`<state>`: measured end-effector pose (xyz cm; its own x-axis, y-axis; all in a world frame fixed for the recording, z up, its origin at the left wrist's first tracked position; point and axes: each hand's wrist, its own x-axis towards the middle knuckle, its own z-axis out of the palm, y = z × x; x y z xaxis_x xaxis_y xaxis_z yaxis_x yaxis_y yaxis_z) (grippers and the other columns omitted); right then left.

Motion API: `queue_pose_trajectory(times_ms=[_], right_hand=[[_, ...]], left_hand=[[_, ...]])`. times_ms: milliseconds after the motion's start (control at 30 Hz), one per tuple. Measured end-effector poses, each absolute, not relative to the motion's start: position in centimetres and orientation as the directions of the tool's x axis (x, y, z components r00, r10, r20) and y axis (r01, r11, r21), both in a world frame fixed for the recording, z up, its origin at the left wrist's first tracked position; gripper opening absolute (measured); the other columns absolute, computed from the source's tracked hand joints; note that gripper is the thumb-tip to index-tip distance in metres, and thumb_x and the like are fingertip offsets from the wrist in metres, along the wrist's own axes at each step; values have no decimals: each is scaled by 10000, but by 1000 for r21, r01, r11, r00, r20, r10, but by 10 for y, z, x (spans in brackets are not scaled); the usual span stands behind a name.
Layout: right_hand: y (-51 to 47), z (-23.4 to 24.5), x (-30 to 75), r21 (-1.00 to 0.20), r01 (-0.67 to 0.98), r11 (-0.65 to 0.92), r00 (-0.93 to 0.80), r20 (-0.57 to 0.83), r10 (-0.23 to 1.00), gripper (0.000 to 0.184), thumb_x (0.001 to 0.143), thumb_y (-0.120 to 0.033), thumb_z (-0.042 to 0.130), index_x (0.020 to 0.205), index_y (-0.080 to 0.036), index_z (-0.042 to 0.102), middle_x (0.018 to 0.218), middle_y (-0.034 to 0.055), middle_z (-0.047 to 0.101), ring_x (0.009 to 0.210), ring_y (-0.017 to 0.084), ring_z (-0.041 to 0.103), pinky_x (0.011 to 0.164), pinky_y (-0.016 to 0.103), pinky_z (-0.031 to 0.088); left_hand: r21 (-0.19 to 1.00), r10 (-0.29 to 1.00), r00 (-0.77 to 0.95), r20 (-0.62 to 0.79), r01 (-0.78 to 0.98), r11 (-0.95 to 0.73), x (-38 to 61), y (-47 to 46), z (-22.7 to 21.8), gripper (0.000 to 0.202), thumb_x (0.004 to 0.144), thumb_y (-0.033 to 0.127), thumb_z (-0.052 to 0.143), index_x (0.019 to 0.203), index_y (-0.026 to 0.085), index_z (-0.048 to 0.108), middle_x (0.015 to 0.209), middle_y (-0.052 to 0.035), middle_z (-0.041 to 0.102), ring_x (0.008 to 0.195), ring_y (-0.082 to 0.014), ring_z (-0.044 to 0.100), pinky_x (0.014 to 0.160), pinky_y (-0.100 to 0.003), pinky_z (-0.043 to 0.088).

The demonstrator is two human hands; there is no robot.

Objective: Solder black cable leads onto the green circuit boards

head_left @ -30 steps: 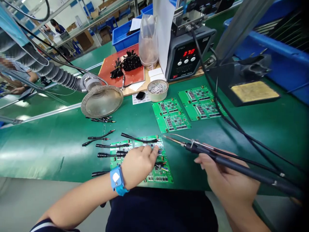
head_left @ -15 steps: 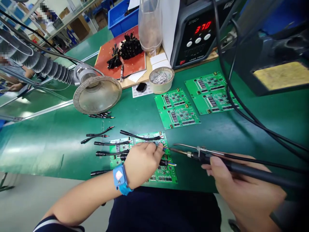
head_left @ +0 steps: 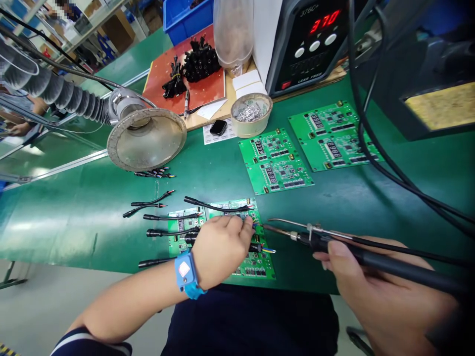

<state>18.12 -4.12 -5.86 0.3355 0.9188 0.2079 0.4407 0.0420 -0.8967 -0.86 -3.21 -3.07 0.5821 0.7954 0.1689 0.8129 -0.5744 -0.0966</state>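
Observation:
My left hand (head_left: 224,252), in a blue wrist strap (head_left: 185,274), is pinched over a green circuit board (head_left: 260,272) near its right edge. Thin coloured wires (head_left: 255,223) of a black cable come out at its fingertips; the hand hides most of that cable. Other black cables (head_left: 218,203) with bared wire ends lie across this board and the smaller board part (head_left: 176,213) to its left. In my right hand (head_left: 382,291) is a soldering iron (head_left: 319,242) with a thin metal guide tube along it. Its tip points left, close to the wires; contact is unclear.
Further back lie more circuit boards (head_left: 276,163) and a roll (head_left: 251,126) holding silvery bits. A soldering station (head_left: 308,54) reads 370. Iron cables (head_left: 397,183) hang at right. A fume hood (head_left: 148,143) overhangs loose cables (head_left: 148,203) at left.
The view has shifted slightly, so the boards and station sit a little further right. Both hands keep nearly the same pose, and the iron tip stays near the wires.

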Motion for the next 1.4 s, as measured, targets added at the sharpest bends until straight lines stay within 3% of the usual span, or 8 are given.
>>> queue_pose_trajectory(times_ms=[167,367,567,867,1100,1300,1400], right_hand=[[-41,-67,184,-936,343,78,416,226,881,84,658,-196,650,643,-165,573,670,34,611,414,130,549,350,248,465],[-37,-62,181,-880,457,129,298,288,910,86,678,-190,635,625,-171,570,677,28,618,436,111,559,370,217,459],[-37,-63,181,-880,447,160,269,303,914,79,672,-189,640,628,-184,574,691,16,619,453,122,566,374,237,466],[-38,-60,180,-906,409,106,278,234,932,59,685,-204,633,673,-185,578,643,1,595,455,125,568,376,235,460],[-39,-57,180,-892,441,101,249,229,941,50,701,-208,621,692,-186,577,628,-1,592,462,120,571,386,224,463],[-41,-69,186,-939,335,82,374,212,903,78,668,-197,650,699,-161,587,732,34,617,444,129,568,368,237,484],[-38,-66,185,-944,323,65,379,192,905,83,670,-205,649,675,-158,580,733,35,615,442,127,568,365,232,487]], left_hand=[[-101,796,585,155,811,-576,-8,-32,-30,207,839,153,501,1017,77,575,662,-30,542,600,-160,541,518,-282,450],[-97,789,590,173,807,-583,-9,-32,-30,210,825,145,518,1013,69,575,657,-26,537,592,-158,535,512,-278,440],[-105,790,593,158,805,-583,-10,-32,-30,229,806,139,544,1024,80,575,678,-29,542,609,-165,528,522,-282,436],[-105,815,570,106,821,-561,-3,-30,-23,187,837,135,489,981,72,592,676,-49,518,675,-192,506,532,-290,437],[-119,799,593,98,804,-582,0,-28,-18,203,830,83,469,980,30,593,685,-73,517,712,-205,485,621,-318,453],[-134,797,595,104,802,-582,3,-29,-17,178,839,79,450,902,42,613,672,-77,523,713,-209,495,618,-325,458],[-128,794,599,103,800,-587,3,-29,-17,181,848,82,441,883,44,614,697,-86,541,774,-217,517,687,-343,473]])
